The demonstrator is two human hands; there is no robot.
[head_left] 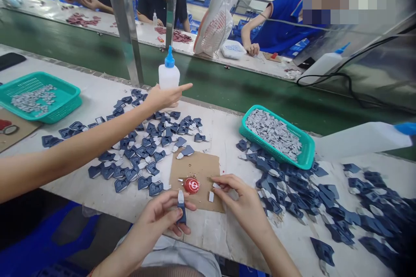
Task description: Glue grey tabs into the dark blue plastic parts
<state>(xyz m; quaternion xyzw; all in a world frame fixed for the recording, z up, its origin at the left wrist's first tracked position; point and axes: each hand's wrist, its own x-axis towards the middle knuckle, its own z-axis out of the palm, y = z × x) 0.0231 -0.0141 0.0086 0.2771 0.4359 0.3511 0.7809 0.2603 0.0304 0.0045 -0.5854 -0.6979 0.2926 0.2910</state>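
My left hand [159, 214] grips a small dark blue plastic part [181, 213] with a pale grey tip pointing up, above the near edge of a cardboard sheet [208, 166]. Between thumb and forefinger, my right hand [242, 197] pinches a small pale grey plastic piece [215, 185]. Just below that pinch, a similar grey piece [211, 197] is on the cardboard. A red round object [191, 185] with a white emblem and a metal end lies on the sheet, beyond my left fingers.
Dark blue parts [143, 151] are scattered to the left, and more [292, 194] are heaped on the right. Green baskets of grey pieces stand right [307, 143] and left [69, 97]. Another person's hand [165, 97] reaches in, holding a white bottle [169, 75]. Another bottle [360, 140] lies tilted at right.
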